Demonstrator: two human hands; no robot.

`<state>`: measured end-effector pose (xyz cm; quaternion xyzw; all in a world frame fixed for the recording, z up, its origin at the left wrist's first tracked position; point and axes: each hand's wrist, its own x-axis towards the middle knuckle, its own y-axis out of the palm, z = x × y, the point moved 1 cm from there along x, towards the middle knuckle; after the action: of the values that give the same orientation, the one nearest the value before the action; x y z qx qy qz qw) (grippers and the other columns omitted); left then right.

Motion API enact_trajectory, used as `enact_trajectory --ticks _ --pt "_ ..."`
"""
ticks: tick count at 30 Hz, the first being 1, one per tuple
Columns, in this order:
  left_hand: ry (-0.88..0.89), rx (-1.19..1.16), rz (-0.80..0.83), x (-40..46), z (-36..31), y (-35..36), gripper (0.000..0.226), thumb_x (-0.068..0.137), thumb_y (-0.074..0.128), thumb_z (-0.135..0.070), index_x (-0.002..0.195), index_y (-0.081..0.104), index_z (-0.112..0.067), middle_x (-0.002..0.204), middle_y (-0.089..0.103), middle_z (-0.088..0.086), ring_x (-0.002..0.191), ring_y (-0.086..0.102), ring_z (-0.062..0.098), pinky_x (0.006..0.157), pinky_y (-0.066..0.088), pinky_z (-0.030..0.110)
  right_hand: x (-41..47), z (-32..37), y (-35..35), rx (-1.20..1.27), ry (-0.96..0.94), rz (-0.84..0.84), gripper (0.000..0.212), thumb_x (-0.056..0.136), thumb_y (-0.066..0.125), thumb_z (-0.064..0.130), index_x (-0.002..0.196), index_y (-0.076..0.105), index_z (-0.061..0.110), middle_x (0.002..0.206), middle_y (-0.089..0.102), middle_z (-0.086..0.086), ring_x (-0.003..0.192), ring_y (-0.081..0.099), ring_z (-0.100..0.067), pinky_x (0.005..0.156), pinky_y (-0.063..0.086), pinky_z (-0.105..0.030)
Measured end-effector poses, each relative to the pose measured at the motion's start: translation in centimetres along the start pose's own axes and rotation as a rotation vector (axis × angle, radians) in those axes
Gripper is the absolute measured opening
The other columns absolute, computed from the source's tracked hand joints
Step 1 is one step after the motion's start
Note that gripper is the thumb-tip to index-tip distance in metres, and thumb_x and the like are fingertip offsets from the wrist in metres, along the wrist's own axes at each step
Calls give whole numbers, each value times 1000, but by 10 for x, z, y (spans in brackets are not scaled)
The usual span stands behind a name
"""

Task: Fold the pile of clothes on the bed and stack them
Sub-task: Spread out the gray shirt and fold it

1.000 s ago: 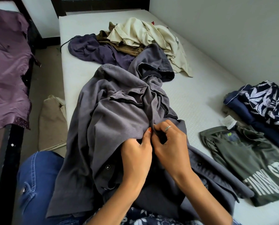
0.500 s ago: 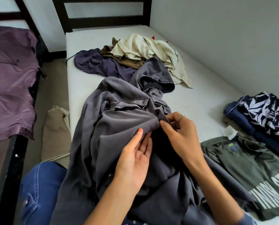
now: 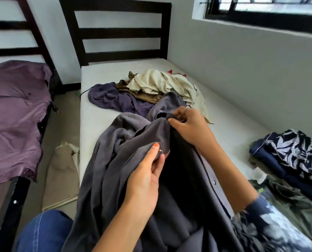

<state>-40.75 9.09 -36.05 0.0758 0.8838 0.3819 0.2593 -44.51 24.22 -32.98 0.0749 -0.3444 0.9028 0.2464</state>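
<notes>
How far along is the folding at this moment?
Done: a navy leaf-print garment and an olive T-shirt lie folded at right. In hand: left hand and right hand grip the unfolded grey shirt. Left: purple, brown and cream clothes, still piled.

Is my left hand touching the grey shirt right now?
Touching. The head view shows the left hand pinching the grey shirt edge beside a snap button, thumb on top.

head | worn on person; faces forward and down | close over hands; bed (image 3: pixel 100 113) beyond
</notes>
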Motion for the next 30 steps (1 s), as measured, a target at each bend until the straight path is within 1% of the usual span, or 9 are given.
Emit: enact_trajectory --ticks 3,7,12,14,17,21,24,28,30 --pt "-74 -35 -51 -6 0 -13 13 88 61 -4 97 70 -1 102 73 13 91 72 24 75 56 19 -12 -23 1 -86 15 272 6 85 67 13 89 63 14 83 64 -5 79 59 -18 78 46 -32" --pt "-135 -98 -142 -21 2 -35 9 86 61 -2 86 68 2 89 74 13 81 73 25 68 57 18 -61 -62 -1 -105 78 445 22 83 66 6 100 63 20 87 65 -3 72 57 -13 72 46 -24" --pt "-128 -77 -169 -31 4 -47 8 83 61 -4 84 67 2 83 74 11 81 73 23 64 57 15 -105 -93 -11 -151 178 306 22 85 61 0 101 67 14 84 66 2 69 60 1 63 41 -4" --pt "-124 -72 -167 -31 5 -46 8 84 60 -4 85 67 1 84 74 11 84 72 23 67 57 15 -114 -100 -18 -136 188 215 16 87 63 4 95 67 17 82 69 1 67 63 2 60 43 -8" --pt "-138 -43 -167 -32 6 -47 9 85 60 -3 84 68 2 87 74 11 87 72 24 72 56 17 -119 -101 -28 -96 172 172 12 88 66 11 91 67 23 81 72 2 74 68 -13 66 51 -22" --pt "-228 -48 -129 -41 8 -51 14 73 64 -4 67 75 2 92 74 13 87 72 26 73 56 19 -124 -87 -41 0 181 242 12 85 70 18 85 62 27 72 72 15 70 64 5 67 48 -14" --pt "-286 -92 -123 -50 10 -54 14 70 64 -3 63 74 3 89 73 13 87 72 28 71 57 22 -132 -75 -51 54 227 274 14 78 75 25 74 63 21 64 70 12 58 61 5 61 46 -15" --pt "-333 -50 -124 -61 14 -56 12 65 67 0 72 73 8 97 72 19 93 71 31 74 57 27 -154 -54 -56 283 385 220 51 56 85 52 67 66 6 62 66 -5 59 57 -12 60 44 -26" --pt "-331 -18 -139 -65 18 -55 22 64 67 2 83 69 13 103 70 22 93 71 31 75 56 29 -166 -42 -50 436 477 209 54 50 86 50 67 66 2 64 61 -13 61 53 -18 60 40 -27"
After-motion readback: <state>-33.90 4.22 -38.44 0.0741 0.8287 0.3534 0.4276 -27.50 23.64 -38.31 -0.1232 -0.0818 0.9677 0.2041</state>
